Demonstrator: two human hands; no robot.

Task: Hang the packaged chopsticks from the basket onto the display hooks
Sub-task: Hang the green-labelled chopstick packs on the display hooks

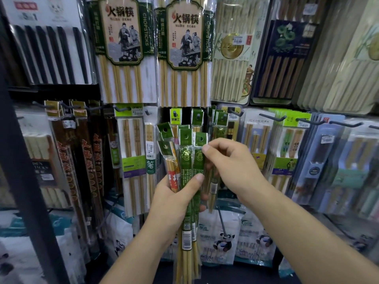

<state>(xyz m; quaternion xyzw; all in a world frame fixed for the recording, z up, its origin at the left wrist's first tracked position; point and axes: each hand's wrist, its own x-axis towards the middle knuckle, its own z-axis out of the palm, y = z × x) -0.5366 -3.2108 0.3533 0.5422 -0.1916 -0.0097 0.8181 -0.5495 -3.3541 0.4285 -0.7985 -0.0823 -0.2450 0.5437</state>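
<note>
My left hand (176,197) grips a bundle of several slim packaged chopsticks (185,167), upright, with green header cards and punched hang holes at the top. One pack in the bundle has a red and white label (172,177). My right hand (229,167) pinches the rightmost green pack (200,152) near its top, thumb in front. Straight behind the bundle, similar green-headed packs (198,117) hang on a display hook. The basket is out of view.
The display wall is full of hanging chopstick packs: large bamboo sets (185,50) above, dark lacquered ones (82,152) at left, boxed sets (287,144) at right. Grey hook tips (272,117) stick out towards me. A dark post (22,160) stands at left. Panda-printed bags (223,238) lie below.
</note>
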